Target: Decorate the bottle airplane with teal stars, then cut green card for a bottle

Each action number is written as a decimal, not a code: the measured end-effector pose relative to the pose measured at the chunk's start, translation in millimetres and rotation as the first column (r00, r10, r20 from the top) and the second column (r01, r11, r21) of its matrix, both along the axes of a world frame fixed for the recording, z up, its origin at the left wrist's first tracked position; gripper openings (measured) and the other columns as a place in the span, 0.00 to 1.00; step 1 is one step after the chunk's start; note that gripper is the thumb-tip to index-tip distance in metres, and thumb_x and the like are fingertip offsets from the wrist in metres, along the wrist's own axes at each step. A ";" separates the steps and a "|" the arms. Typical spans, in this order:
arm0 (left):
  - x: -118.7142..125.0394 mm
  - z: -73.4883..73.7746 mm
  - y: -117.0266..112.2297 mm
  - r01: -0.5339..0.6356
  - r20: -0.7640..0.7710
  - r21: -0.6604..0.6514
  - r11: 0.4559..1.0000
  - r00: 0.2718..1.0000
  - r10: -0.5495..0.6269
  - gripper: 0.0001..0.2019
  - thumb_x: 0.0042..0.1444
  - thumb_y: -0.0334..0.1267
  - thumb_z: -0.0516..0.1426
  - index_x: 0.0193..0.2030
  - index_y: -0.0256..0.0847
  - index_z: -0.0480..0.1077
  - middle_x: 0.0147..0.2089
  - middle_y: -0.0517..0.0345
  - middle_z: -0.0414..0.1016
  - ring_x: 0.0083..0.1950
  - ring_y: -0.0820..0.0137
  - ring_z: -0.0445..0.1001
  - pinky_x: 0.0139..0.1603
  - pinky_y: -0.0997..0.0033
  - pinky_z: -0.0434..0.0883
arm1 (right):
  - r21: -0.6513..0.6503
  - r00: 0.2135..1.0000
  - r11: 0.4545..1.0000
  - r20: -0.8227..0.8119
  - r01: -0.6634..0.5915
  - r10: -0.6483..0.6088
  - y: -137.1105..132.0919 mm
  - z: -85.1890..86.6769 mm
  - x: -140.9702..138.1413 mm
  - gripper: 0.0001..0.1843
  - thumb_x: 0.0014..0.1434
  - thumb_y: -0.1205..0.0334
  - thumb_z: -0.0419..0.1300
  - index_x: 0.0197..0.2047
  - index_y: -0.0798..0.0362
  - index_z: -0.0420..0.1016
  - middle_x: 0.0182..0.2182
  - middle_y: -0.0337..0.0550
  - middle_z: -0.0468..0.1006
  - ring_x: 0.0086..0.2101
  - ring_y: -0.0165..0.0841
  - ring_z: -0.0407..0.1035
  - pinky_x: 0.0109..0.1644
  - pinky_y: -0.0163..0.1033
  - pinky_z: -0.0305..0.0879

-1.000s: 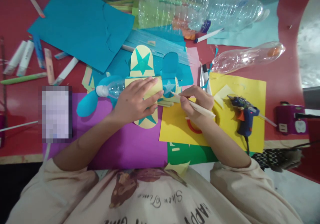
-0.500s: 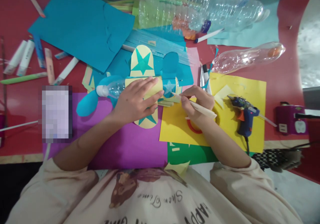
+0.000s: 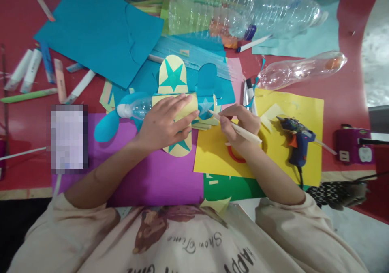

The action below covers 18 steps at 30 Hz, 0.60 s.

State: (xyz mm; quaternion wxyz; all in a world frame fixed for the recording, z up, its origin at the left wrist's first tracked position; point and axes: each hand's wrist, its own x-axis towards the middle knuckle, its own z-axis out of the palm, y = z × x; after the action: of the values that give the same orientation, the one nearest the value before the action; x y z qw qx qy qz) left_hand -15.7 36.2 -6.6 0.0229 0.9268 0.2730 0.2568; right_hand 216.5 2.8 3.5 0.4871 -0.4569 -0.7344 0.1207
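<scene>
A plastic bottle airplane (image 3: 141,110) lies sideways before me, with a cream paper wrap, a blue propeller (image 3: 106,125) at the cap end and a blue tail fin (image 3: 207,77). Teal stars decorate its cream wings (image 3: 172,74). My left hand (image 3: 167,117) lies over the bottle's middle and holds it down, fingers pointing right. In a writing grip, my right hand (image 3: 240,123) holds a slim pale pen (image 3: 246,133). The pen's tip is at a light star (image 3: 206,105) on the blue tail section; whether it touches cannot be made out.
A blue glue gun (image 3: 299,145) lies on yellow paper (image 3: 219,159) at right, near a red roll (image 3: 235,154). Clear bottles (image 3: 209,13) lie at the back. Markers (image 3: 32,70) and a blurred-out device (image 3: 67,137) are at left. Purple paper (image 3: 152,179) lies under my left arm.
The pen and my right hand have shifted very slightly. The propeller end of the airplane has turned a little. My left hand stays in place.
</scene>
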 end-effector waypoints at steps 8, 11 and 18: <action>-0.4 -0.4 0.1 -0.004 -0.028 -0.001 1.000 1.000 0.004 0.19 0.65 0.41 0.54 0.62 0.48 0.66 0.66 0.43 0.66 0.68 0.53 0.65 0.63 0.49 0.67 | -0.029 0.999 0.999 0.012 -0.039 0.040 -0.4 2.5 2.3 0.09 0.60 0.68 0.56 0.30 0.45 0.65 0.19 0.36 0.69 0.22 0.33 0.66 0.23 0.40 0.63; -0.4 -0.3 0.4 -0.012 -0.046 0.032 0.999 0.999 0.013 0.19 0.64 0.41 0.54 0.62 0.48 0.65 0.66 0.43 0.67 0.68 0.54 0.66 0.62 0.50 0.68 | -0.015 1.000 1.000 0.014 -0.004 0.004 -0.5 1.1 1.1 0.09 0.61 0.67 0.56 0.30 0.45 0.66 0.20 0.36 0.70 0.22 0.34 0.67 0.23 0.41 0.63; 0.7 -0.4 0.4 -0.007 -0.009 0.084 0.996 1.000 0.008 0.20 0.64 0.40 0.54 0.62 0.46 0.65 0.64 0.42 0.69 0.66 0.55 0.68 0.61 0.52 0.69 | -0.002 1.000 1.000 0.002 -0.010 0.010 1.2 -0.9 1.7 0.07 0.60 0.66 0.56 0.31 0.45 0.66 0.21 0.36 0.71 0.22 0.33 0.67 0.23 0.40 0.63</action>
State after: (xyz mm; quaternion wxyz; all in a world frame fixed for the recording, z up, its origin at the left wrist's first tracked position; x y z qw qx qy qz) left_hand -15.0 36.6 -7.0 -0.0183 0.9271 0.2655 0.2640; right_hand 218.2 4.0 2.6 0.4854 -0.4540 -0.7369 0.1235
